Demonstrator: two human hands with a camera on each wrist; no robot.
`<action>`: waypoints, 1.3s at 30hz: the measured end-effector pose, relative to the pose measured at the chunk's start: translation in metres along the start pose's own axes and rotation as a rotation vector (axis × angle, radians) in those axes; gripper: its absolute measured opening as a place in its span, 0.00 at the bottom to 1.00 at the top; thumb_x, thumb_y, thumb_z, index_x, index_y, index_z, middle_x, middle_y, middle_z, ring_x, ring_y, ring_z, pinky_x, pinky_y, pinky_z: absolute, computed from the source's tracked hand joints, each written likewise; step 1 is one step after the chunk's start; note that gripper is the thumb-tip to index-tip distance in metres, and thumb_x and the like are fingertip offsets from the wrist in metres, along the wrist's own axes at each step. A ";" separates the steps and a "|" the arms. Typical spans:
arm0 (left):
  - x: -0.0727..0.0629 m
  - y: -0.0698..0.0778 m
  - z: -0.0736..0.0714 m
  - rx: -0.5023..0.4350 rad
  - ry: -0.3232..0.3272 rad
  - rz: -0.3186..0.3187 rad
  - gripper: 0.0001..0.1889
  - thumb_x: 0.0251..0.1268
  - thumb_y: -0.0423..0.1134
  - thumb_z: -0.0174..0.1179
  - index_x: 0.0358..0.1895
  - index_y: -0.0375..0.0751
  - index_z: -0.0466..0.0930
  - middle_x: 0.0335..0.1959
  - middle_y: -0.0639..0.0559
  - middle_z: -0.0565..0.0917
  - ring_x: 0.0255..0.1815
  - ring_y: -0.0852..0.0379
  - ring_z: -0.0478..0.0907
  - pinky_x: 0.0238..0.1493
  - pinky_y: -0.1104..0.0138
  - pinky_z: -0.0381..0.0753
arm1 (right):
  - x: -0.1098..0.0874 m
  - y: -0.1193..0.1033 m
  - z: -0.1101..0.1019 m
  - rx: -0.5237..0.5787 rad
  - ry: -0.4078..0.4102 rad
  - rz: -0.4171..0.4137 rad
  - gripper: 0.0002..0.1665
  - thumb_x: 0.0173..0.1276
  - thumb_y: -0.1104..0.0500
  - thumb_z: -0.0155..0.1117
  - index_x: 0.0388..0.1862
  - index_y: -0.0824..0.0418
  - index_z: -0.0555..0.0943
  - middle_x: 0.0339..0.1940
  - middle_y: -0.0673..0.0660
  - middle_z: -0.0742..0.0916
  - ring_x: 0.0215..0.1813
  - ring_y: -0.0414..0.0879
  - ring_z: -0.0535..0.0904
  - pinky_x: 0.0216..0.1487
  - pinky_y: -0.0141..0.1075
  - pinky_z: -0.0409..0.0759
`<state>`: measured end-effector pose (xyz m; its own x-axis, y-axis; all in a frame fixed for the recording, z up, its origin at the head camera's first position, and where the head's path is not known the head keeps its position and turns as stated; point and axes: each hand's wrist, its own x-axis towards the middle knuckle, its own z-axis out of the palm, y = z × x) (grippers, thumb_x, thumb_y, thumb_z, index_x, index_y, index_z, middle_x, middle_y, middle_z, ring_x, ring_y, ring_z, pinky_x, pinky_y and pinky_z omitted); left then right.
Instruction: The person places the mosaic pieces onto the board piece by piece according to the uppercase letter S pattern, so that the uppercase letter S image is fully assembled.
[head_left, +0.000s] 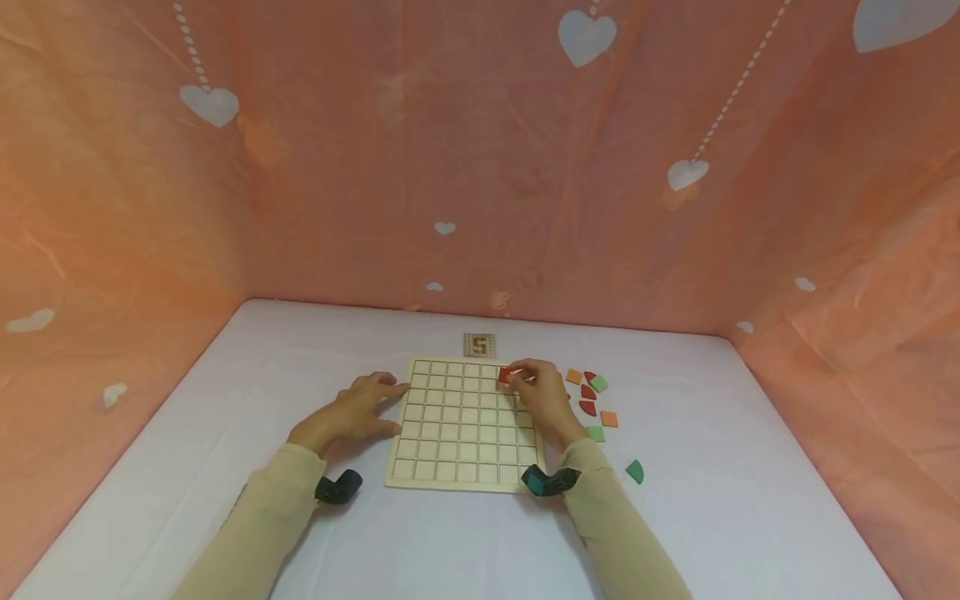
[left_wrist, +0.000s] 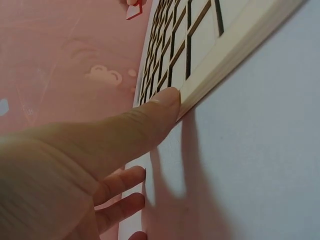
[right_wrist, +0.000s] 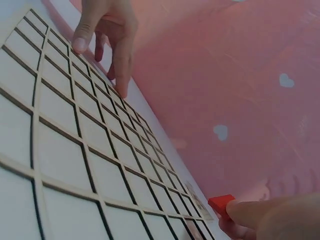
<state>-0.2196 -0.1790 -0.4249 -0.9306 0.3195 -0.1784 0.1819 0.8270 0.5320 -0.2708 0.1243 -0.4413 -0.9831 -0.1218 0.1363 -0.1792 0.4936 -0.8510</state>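
A square wooden grid board (head_left: 459, 451) lies on the table, its cells bare in the head view. Thumb and forefinger of my left hand (head_left: 354, 410) touch the board's left edge, the fingers fairly straight. In the left wrist view the thumb (left_wrist: 145, 117) presses against the rim. My right hand (head_left: 545, 398) pinches a small red tile (head_left: 503, 375) over the far right corner of the grid. From the right wrist, that red tile (right_wrist: 220, 204) shows between thumb and finger, above the surface. Part of the tile is hidden by the fingers.
Behind the board lies a small patterned card (head_left: 479, 345). Loose pieces are scattered to the right: red quarter-circles (head_left: 587, 408), orange squares (head_left: 609, 419), light green squares (head_left: 595, 433) and a dark green quarter-circle (head_left: 635, 471). Pink cloth (head_left: 480, 167) surrounds the white table (head_left: 480, 550).
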 end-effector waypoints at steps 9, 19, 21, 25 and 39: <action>0.001 0.000 0.002 0.011 0.014 0.000 0.38 0.61 0.42 0.70 0.75 0.42 0.67 0.76 0.34 0.64 0.76 0.31 0.58 0.73 0.34 0.60 | -0.004 -0.001 0.018 -0.124 -0.001 -0.040 0.09 0.70 0.62 0.66 0.47 0.59 0.88 0.36 0.58 0.90 0.38 0.46 0.83 0.37 0.33 0.79; -0.001 0.000 0.000 -0.001 0.012 -0.016 0.39 0.62 0.43 0.71 0.76 0.43 0.67 0.76 0.35 0.63 0.77 0.31 0.58 0.73 0.34 0.60 | -0.007 0.002 0.030 -0.253 0.036 -0.083 0.10 0.70 0.59 0.67 0.48 0.57 0.88 0.36 0.55 0.91 0.37 0.45 0.84 0.37 0.38 0.80; 0.000 0.000 0.000 -0.001 0.014 -0.012 0.39 0.62 0.43 0.71 0.76 0.43 0.67 0.76 0.35 0.64 0.77 0.32 0.58 0.73 0.34 0.60 | -0.006 0.002 0.030 -0.270 0.051 -0.092 0.10 0.69 0.59 0.68 0.47 0.57 0.88 0.36 0.54 0.91 0.36 0.45 0.83 0.36 0.37 0.79; 0.001 0.000 0.001 -0.005 0.014 -0.007 0.38 0.62 0.42 0.71 0.76 0.42 0.67 0.76 0.35 0.64 0.77 0.33 0.58 0.74 0.35 0.59 | -0.006 0.002 0.030 -0.294 0.069 -0.089 0.09 0.69 0.59 0.68 0.47 0.58 0.88 0.36 0.54 0.90 0.35 0.44 0.81 0.34 0.36 0.77; 0.001 -0.001 0.002 0.004 0.022 -0.015 0.38 0.63 0.43 0.70 0.76 0.44 0.66 0.77 0.37 0.63 0.77 0.33 0.58 0.74 0.35 0.59 | -0.013 -0.003 0.033 -0.390 0.055 -0.118 0.15 0.72 0.54 0.65 0.51 0.59 0.88 0.44 0.57 0.88 0.48 0.54 0.86 0.48 0.47 0.84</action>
<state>-0.2200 -0.1785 -0.4276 -0.9401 0.2967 -0.1679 0.1690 0.8334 0.5262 -0.2562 0.0957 -0.4573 -0.9537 -0.1564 0.2571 -0.2808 0.7695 -0.5736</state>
